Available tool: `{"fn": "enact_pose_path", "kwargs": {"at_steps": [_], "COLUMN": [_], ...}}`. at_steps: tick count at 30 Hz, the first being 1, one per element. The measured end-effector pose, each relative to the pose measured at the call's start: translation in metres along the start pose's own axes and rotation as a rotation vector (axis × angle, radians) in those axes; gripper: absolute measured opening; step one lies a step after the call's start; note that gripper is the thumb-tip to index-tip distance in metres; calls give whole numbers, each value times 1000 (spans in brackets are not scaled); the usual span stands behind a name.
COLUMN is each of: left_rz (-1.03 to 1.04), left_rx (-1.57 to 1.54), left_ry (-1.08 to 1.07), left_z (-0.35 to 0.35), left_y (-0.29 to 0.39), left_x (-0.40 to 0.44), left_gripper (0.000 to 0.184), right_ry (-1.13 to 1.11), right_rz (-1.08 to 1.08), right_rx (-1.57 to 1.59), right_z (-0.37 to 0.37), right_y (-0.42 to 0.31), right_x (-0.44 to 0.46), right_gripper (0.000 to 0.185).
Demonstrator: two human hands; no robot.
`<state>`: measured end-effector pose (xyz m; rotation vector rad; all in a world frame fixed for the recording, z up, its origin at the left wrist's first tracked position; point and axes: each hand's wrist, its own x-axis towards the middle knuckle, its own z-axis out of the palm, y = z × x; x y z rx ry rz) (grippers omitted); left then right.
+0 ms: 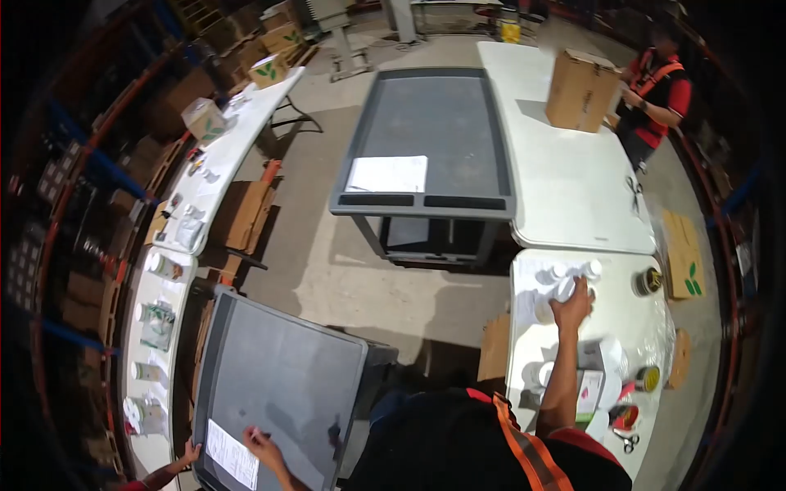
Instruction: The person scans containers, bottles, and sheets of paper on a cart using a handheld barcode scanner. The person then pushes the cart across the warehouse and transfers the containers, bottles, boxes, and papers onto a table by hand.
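At the right-hand table, my right hand (571, 307) has its fingers around a white bottle (564, 288), partly hidden by the hand. More white bottles stand close by, one at the back (591, 268) and a paler one (543, 311) to the left of the hand. Over the near grey cart (286, 348), my left hand (262, 446) is closed, with its fingertips pinched; what it holds is too small to make out. A printed sheet (232, 455) lies on the cart beside it. Another person's hand (192, 451) rests at the cart's left edge.
A second grey cart (426, 114) carries papers (387, 174). A co-worker (655, 90) handles a cardboard box (581, 90) at the far right table. Scissors (626, 442), tins (648, 282) and an open carton (589, 393) sit near my right arm. Jars (147, 372) line the left table.
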<state>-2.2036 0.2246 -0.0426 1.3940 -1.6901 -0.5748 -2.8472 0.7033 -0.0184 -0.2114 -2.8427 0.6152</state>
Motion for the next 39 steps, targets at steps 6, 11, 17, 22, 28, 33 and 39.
{"fn": "enact_pose_path", "kwargs": {"at_steps": [6,11,17,22,28,33,39], "left_rz": [159,530,565,521,525,777,405], "left_rx": [-286,-255,-444,-308,-206,-141,297], "left_ry": [-454,-907,-1451,-1239,-1018,-908,-736], "left_z": [206,361,469,574,670,695,750], "left_y": [198,348,406,379,365,350,283], "left_x": [-23,-31,27,127,240,281,300], "left_gripper": [9,10,17,16,15,30,83], "right_ry": [-115,-721,-396,-258,-104,-64,-136], "right_rz": [-390,-721,-783,-486,-351,-464,-402], "right_rx": [628,721,509,526,475,423,48], "right_z": [15,28,108,152,202,254,288], "right_y": [-111,-235,-277,-286,-283,-318,-343], "right_x": [-35,-71,-3,56,115,151,164], "right_gripper": [43,73,32,15,20,20,21]}}
